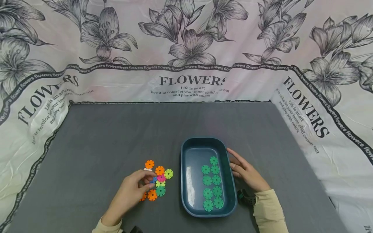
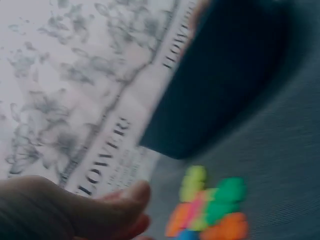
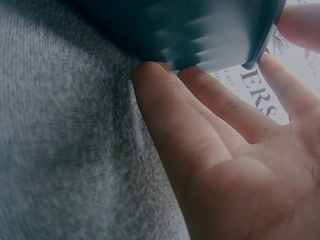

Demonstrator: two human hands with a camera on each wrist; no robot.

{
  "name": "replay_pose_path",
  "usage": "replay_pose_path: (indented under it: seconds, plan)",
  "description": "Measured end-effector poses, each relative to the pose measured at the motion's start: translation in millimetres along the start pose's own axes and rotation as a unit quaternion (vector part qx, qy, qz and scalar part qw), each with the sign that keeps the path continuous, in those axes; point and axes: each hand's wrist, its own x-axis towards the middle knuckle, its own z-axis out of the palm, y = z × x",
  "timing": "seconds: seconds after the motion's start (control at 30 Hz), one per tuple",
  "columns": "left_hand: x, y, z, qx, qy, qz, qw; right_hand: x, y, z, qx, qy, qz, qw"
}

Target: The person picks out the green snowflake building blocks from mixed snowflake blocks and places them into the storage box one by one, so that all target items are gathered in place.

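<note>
Several green snowflake discs point(image 1: 208, 193) lie in two rows in a blue plastic tray point(image 1: 186, 152). Against the tray's right outer side rest the fingertips of my right hand point(image 1: 247, 171), its fingers fairly straight in the right wrist view. My left hand point(image 1: 129, 191) is over a loose group of coloured discs left of the tray. Between its thumb and forefinger a gap shows, with a blue disc point(image 1: 154, 180) beyond. Around it lie a pink disc point(image 1: 161, 178), orange discs point(image 1: 160, 170), yellow-green discs point(image 1: 168, 173) and a green disc point(image 1: 160, 191). A white disc point(image 1: 148, 169) is partly hidden.
Grey cloth point(image 1: 116, 136) covers the table. A white floral sheet point(image 1: 192, 84) borders it at the back and both sides. A dark wrist strap point(image 1: 247, 196) sits by the right sleeve point(image 1: 269, 210). The left wrist view is blurred.
</note>
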Motion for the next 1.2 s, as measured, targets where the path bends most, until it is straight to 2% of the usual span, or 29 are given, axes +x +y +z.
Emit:
replay_pose_path:
  seconds: [0.1,0.17,0.23,0.37,0.5,0.57,0.67,0.8,0.9,1.03,1.13,1.2]
  plan:
    - [-10.7,-9.5,18.1,0.039,0.046,0.035,0.9976,-0.5,0,0,0.0,0.0,0.0,1.0]
    - [-15.1,-12.9,28.8,0.079,0.069,0.061,0.9926,-0.2,0,1,0.001,0.0,0.0,1.0]
    - [-17.1,-14.7,37.0,0.118,0.082,0.073,0.987,0.1,0,1,0.003,0.0,0.0,1.0]
    - [-18.1,-15.5,45.3,0.151,0.088,0.066,0.9824,0.9,-1,1,0.013,-0.004,0.001,0.9999]
    - [-18.0,-16.4,47.4,0.14,0.092,0.061,0.984,0.7,-1,1,0.016,-0.004,0.003,0.9999]
    - [-17.5,-16.7,48.3,0.121,0.1,0.072,0.9849,0.4,-1,1,0.018,-0.002,0.005,0.9998]
    - [-16.0,-14.2,49.0,0.055,0.105,0.082,0.9896,-0.5,0,1,0.014,0.002,0.008,0.9999]
    - [-7.8,-1.9,42.1,-0.053,0.09,0.059,0.9928,-0.7,-1,1,0.005,0.006,0.012,0.9999]
    - [5.6,12.7,31.3,-0.108,0.057,0.05,0.9912,-0.4,-1,1,0.001,0.008,0.013,0.9999]
    - [31.3,33.1,21.2,-0.177,-0.014,0.046,0.9831,-0.3,0,0,0.003,0.005,0.006,1.0]
    - [51.5,45.4,23.7,-0.211,-0.046,0.035,0.9758,-0.5,1,-1,0.008,-0.002,0.002,1.0]
    - [64.4,52.4,29.8,-0.212,-0.054,0.032,0.9751,-0.9,2,-1,0.011,-0.003,0.002,0.9999]
